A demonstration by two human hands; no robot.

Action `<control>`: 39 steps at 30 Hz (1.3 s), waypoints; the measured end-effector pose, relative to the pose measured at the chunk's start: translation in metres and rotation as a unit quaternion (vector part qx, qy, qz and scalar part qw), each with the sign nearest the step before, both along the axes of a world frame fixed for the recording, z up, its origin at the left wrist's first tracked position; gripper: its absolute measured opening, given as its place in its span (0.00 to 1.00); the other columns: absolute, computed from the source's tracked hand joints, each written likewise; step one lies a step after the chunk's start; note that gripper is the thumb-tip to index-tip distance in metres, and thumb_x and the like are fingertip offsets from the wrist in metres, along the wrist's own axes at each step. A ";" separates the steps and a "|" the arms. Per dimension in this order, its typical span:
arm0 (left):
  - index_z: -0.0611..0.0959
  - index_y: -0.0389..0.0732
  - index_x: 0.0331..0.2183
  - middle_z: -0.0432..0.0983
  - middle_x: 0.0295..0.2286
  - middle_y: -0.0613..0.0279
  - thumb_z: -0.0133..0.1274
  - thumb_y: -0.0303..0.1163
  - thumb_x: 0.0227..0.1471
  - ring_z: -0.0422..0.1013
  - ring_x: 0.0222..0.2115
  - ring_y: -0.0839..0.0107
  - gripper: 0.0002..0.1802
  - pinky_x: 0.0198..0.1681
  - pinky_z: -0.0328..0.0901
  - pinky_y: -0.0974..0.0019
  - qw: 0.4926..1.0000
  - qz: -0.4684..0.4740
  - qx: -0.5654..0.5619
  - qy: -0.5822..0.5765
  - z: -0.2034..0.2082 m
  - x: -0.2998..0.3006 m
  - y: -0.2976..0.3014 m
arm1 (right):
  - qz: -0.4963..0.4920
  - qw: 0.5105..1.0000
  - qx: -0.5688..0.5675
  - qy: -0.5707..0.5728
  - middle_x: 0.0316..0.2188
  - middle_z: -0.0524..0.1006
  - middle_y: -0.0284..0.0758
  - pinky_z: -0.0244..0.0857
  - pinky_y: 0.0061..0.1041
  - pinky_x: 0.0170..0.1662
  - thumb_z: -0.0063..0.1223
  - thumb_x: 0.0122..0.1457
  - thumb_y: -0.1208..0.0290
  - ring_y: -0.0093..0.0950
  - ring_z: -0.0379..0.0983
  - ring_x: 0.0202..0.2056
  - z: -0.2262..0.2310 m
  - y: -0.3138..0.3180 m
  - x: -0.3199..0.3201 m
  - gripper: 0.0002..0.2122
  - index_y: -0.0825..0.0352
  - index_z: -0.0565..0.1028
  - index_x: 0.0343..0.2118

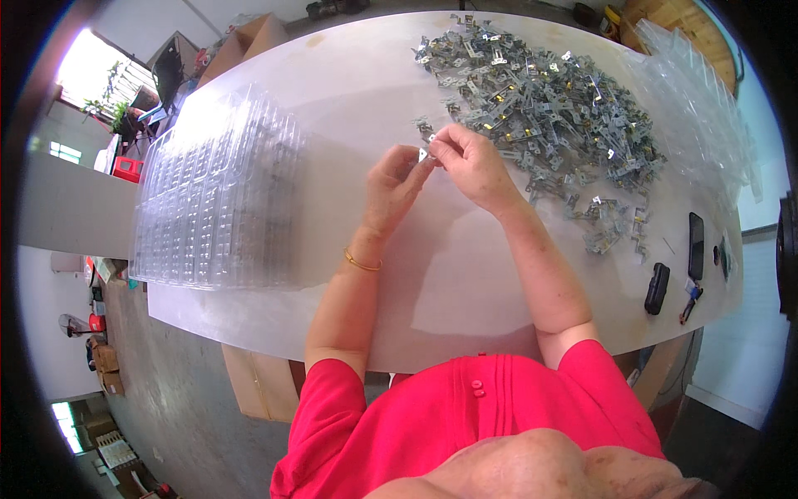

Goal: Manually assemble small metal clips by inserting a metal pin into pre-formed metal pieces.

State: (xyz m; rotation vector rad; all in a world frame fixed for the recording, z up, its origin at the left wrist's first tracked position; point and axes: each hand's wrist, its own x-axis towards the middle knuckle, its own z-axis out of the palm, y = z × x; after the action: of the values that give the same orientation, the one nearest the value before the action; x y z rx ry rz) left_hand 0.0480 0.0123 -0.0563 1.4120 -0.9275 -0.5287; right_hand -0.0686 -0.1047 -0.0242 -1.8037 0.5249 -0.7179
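Note:
Over the middle of the white table, my left hand (395, 187) and my right hand (475, 166) meet at their fingertips. Pinched between them is a small metal bracket (423, 155), bright and partly hidden by the fingers. Both hands are closed on it. A large heap of similar grey metal brackets (540, 100), some with yellow bits, spreads just beyond and to the right of my right hand. A few loose brackets (424, 127) lie right beside the fingertips. To the left of my left hand is a stack of clear plastic trays (216, 200) with small moulded pockets.
Clear plastic sheets or bags (698, 116) lie at the table's far right. Near the right edge are a black phone (696, 245), a black case (657, 289) and keys (690, 303). A cardboard box (253, 41) stands behind the far left edge.

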 end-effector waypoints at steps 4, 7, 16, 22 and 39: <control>0.80 0.36 0.44 0.78 0.32 0.66 0.54 0.33 0.61 0.73 0.31 0.80 0.12 0.35 0.66 0.73 0.997 -0.026 -0.042 0.055 0.009 -0.002 0.002 | -0.034 0.999 0.007 0.011 0.22 0.78 0.35 0.67 0.27 0.31 0.55 0.63 0.69 0.24 0.71 0.24 0.005 -0.002 -0.002 0.08 0.69 0.75 0.34; 0.79 0.34 0.48 0.81 0.37 0.58 0.51 0.33 0.61 0.76 0.34 0.72 0.17 0.40 0.68 0.68 0.990 -0.114 -0.021 0.078 0.010 0.013 0.006 | -0.036 0.998 0.025 -0.039 0.22 0.77 0.35 0.66 0.26 0.30 0.54 0.64 0.70 0.23 0.69 0.23 0.004 -0.005 -0.002 0.07 0.69 0.75 0.34; 0.76 0.34 0.53 0.80 0.40 0.56 0.53 0.31 0.61 0.77 0.36 0.66 0.20 0.41 0.72 0.63 0.972 -0.145 -0.065 0.172 -0.004 0.017 0.001 | -0.141 0.971 -0.185 -0.061 0.22 0.78 0.38 0.67 0.30 0.28 0.56 0.63 0.69 0.31 0.76 0.24 0.019 0.001 -0.004 0.06 0.65 0.75 0.33; 0.73 0.35 0.55 0.79 0.41 0.57 0.55 0.28 0.60 0.77 0.38 0.66 0.22 0.42 0.73 0.62 0.968 -0.129 -0.103 0.189 -0.005 0.018 -0.002 | -0.059 0.981 -0.171 0.069 0.19 0.78 0.37 0.67 0.34 0.26 0.54 0.63 0.66 0.37 0.77 0.23 0.026 0.011 -0.010 0.06 0.61 0.76 0.33; 0.73 0.36 0.55 0.78 0.42 0.57 0.56 0.20 0.57 0.76 0.38 0.70 0.23 0.43 0.74 0.64 0.981 -0.108 -0.098 0.128 -0.013 0.018 -0.003 | -0.017 0.953 -0.265 0.142 0.28 0.79 0.43 0.68 0.40 0.32 0.53 0.61 0.72 0.44 0.77 0.30 0.024 0.016 -0.012 0.03 0.65 0.75 0.34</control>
State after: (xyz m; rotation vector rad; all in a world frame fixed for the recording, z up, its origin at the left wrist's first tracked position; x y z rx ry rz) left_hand 0.0659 0.0091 -0.0694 1.0433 -0.9018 -0.7423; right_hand -0.0808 -0.0891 -0.0002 -2.4304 0.5912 -0.6654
